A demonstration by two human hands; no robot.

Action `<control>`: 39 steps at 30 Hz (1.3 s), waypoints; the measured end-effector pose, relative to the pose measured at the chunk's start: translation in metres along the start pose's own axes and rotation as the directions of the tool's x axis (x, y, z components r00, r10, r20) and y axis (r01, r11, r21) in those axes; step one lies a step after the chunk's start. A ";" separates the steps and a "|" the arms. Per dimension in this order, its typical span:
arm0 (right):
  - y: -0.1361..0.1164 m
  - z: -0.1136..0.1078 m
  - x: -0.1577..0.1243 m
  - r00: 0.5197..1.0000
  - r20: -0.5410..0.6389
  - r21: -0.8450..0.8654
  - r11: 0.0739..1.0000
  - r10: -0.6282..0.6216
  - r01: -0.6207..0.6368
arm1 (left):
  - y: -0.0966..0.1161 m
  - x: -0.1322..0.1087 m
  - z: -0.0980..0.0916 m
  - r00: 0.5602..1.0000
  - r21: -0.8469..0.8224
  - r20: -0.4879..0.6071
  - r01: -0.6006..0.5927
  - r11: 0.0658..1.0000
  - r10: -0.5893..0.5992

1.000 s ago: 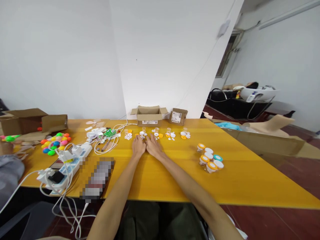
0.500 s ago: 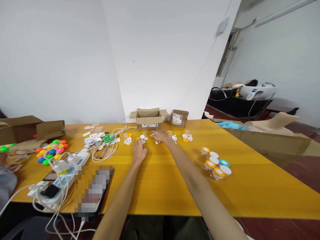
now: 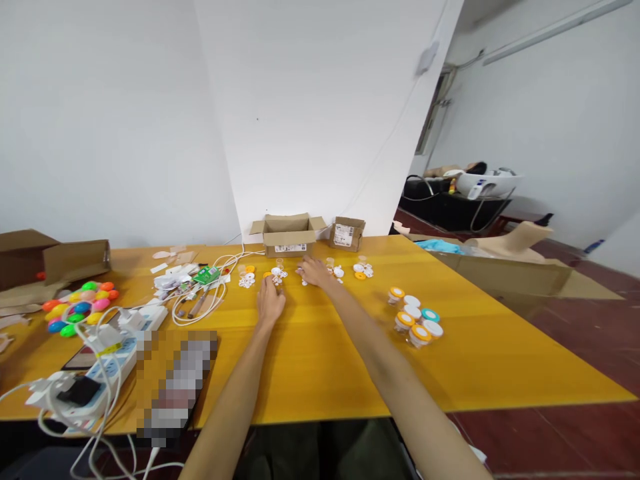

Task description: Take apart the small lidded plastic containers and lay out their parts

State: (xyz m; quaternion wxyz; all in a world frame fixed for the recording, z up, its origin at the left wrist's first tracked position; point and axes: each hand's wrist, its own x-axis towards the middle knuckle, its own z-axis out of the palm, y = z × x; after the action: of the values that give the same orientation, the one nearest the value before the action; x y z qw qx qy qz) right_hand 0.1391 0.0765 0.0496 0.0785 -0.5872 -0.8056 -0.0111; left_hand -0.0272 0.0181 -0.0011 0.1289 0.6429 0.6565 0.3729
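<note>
My left hand rests on the table, fingers curled together at the edge of a pile of small white plastic parts. An orange lid lies right at its fingertips; whatever is between them is too small to make out. To its right, my right hand reaches over the table with fingers stretched toward the left. A few tiny white pieces lie under and beside those fingers. Similar piles with lids and clear cups sit on both sides: white parts at left, a white lid and an orange lid at right.
An open cardboard box and a smaller box stand against the wall. Several lidded clear jars stand at right. Cables, a power strip, a phone and coloured balls occupy the left.
The whole view has shifted, so the table and things appear farther left. Both hands stay at nearly the same spots by the parts, with only slight finger movement.
</note>
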 end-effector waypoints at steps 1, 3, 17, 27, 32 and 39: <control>0.000 0.000 0.000 1.000 -0.001 0.002 1.000 0.005 -0.005 | 0.000 0.000 0.000 1.000 0.002 0.003 -0.004 1.000 0.004; -0.002 -0.002 -0.002 1.000 -0.017 0.011 1.000 0.017 -0.017 | 0.000 0.001 -0.001 1.000 0.006 0.000 -0.014 1.000 0.014; 0.066 -0.067 -0.119 0.968 -0.244 -0.036 0.997 0.053 -0.063 | 0.018 -0.015 -0.009 0.977 0.060 -0.026 -0.209 0.976 0.211; 0.131 -0.022 -0.217 0.913 -0.392 -0.160 0.986 -0.115 0.055 | 0.024 -0.021 -0.010 0.832 0.158 0.277 -0.533 0.831 0.481; 0.127 -0.003 -0.229 0.872 -0.471 -0.196 0.980 -0.131 0.041 | 0.020 -0.020 -0.010 0.818 0.134 0.274 -0.553 0.822 0.506; 0.117 0.000 -0.230 0.866 -0.492 -0.181 0.984 -0.089 -0.001 | 0.019 -0.025 -0.008 0.831 0.102 0.244 -0.535 0.839 0.500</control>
State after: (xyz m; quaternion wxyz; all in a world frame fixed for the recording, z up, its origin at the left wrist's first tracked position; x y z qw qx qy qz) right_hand 0.3183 -0.1045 0.0089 0.2312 -0.5505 -0.7671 -0.2346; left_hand -0.0147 -0.0102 0.0096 0.0366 0.8407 0.4689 0.2685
